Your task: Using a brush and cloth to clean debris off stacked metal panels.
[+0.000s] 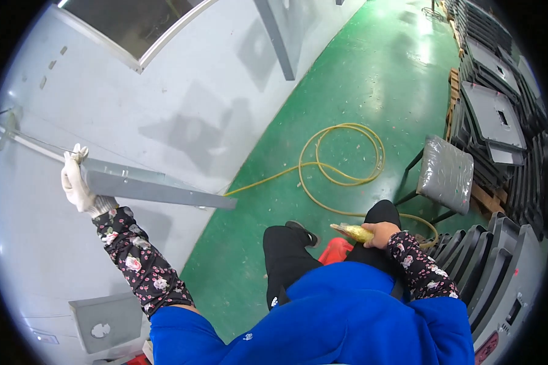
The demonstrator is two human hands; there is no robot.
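My left hand [76,182], in a white knit glove, is raised at the left beside the wall. Its fingers close at the upper end of a long grey bar [158,187], and a thin pale line passes at the fingertips. How far the fingers wrap round the bar is hidden. My bare right hand [382,234] rests near my right thigh, wrapped round a yellow-wrapped hand tool [358,233] that points left. A yellow hose [380,149] lies coiled on the floor and curves back toward my right wrist; where it joins the tool is hidden.
Stacks of dark grey panels [493,115] line the right side on wooden pallets [453,94]. A chair [447,173] with plastic-covered backing stands before them. More panels [493,274] lean at lower right. A grey plate [106,322] with a hole is at lower left, near the wall [182,73].
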